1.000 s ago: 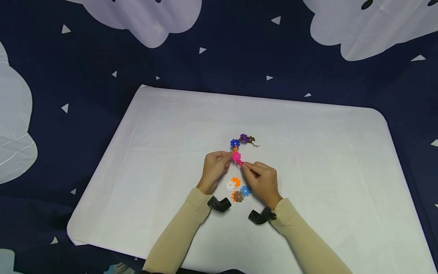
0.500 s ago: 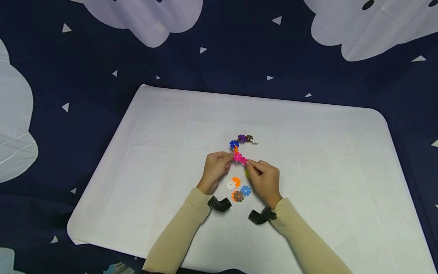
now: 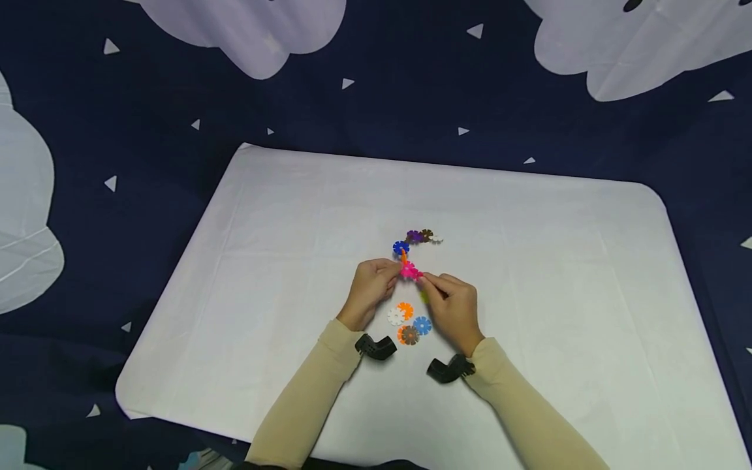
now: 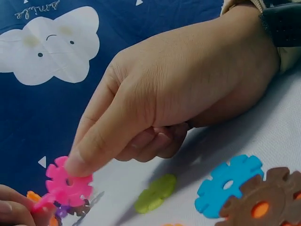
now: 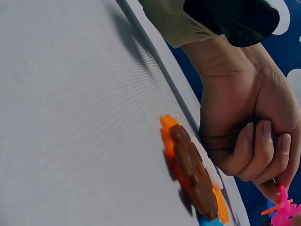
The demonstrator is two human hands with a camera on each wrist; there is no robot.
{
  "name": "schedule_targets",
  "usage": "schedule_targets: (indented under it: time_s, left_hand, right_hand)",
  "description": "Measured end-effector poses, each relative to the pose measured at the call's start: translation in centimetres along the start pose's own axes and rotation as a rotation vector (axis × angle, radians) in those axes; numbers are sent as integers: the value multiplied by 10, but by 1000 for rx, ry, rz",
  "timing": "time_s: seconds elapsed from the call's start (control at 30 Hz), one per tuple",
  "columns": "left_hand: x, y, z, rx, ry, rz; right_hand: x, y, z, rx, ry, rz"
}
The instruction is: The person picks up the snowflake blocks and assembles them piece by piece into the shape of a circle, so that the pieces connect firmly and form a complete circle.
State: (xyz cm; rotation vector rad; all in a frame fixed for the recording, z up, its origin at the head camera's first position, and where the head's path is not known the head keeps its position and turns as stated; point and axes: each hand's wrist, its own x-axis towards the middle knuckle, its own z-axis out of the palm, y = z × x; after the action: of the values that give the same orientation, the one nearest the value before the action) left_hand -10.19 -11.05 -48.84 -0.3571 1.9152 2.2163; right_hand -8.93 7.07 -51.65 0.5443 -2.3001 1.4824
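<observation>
My left hand (image 3: 370, 290) pinches a pink notched plastic disc (image 4: 77, 192) between thumb and fingers. My right hand (image 3: 455, 307) pinches a second, smaller-looking pink disc (image 4: 49, 200), which meets the first one at an angle. From the first pink disc a linked chain runs away from me: an orange disc (image 3: 403, 256) seen edge-on, a blue disc (image 3: 401, 248), a purple disc (image 3: 414, 236), a brown disc (image 3: 426, 235) and a white one (image 3: 436, 239) at the far end. How deep the two pink discs interlock is too small to tell.
Loose discs lie on the white table (image 3: 282, 261) between my forearms: white (image 3: 395, 317), orange (image 3: 405, 310), light blue (image 3: 422, 325), and brown (image 3: 410, 335) over another orange. A lime green disc (image 4: 156, 193) lies near my right fingers. Dark patterned cloth surrounds the table.
My right hand has shifted slightly right and up with its pink disc, uncovering part of the lime green one. The chain's far end has moved slightly left. My left hand keeps its pinch.
</observation>
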Motion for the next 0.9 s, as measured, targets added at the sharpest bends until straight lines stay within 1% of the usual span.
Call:
schedule_targets:
  time_s: [0.13, 0.23, 0.3, 0.37, 0.47, 0.53, 0.6, 0.73, 0.8, 0.83, 0.9]
  left_hand:
    - [-2, -1, 3, 24, 6, 29]
    - [-5, -3, 3, 68, 4, 61]
    - [-6, -4, 3, 113, 1, 79]
    - [-8, -4, 2, 168, -16, 89]
    - [-9, -4, 2, 247, -62, 89]
    - [-10, -4, 2, 275, -89, 94]
    - [-10, -4, 2, 282, -97, 106]
    - [-9, -5, 2, 276, -82, 131]
    - [-8, -6, 2, 264, -71, 135]
    - [-8, -6, 2, 252, -66, 138]
    - [-6, -7, 2, 218, -55, 141]
  right_hand:
    - [1, 1, -2, 33, -32, 49]
    - [2, 3, -4, 88, -36, 118]
    - [3, 4, -6, 127, -30, 173]
    - [5, 4, -8, 155, -28, 221]
    - [8, 0, -8, 157, -51, 263]
    - [9, -3, -7, 156, -79, 277]
    - [9, -4, -7, 163, -111, 284]
    - [8, -1, -7, 195, -169, 285]
    - [9, 2, -10, 193, -205, 279]
    - [9, 4, -13, 184, -226, 272]
    - [11, 7, -21, 125, -272, 241]
